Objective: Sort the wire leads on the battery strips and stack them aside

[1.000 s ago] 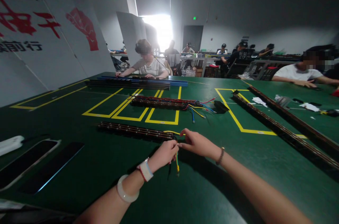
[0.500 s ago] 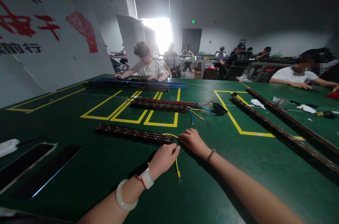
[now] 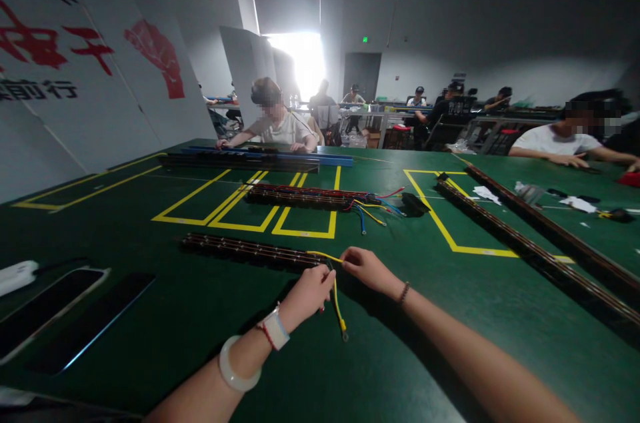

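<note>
A dark, slim bar with copper-coloured strips along it (image 3: 250,248) lies on the green table in front of me. My right hand (image 3: 370,271) is closed in a pinch on a yellow wire (image 3: 323,255) that runs from the bar's right end. My left hand (image 3: 307,293) is closed at that same end, its fingertips on a second length of yellow wire (image 3: 338,303). A ring terminal (image 3: 345,336) tips this length, which hangs toward me. Whether both lengths belong to one wire is hidden by my fingers.
Farther back lies a wired bar (image 3: 310,196) with red, blue and yellow leads. Two long bars (image 3: 530,246) stretch along the right. Two phones (image 3: 95,323) lie at left. Across the table, a person (image 3: 283,120) handles blue rails (image 3: 330,160); another person sits at right.
My right hand has drawn slightly right, and the yellow wire is pulled straighter. My left hand has turned a little, and the ring terminal has swung slightly right and up.
</note>
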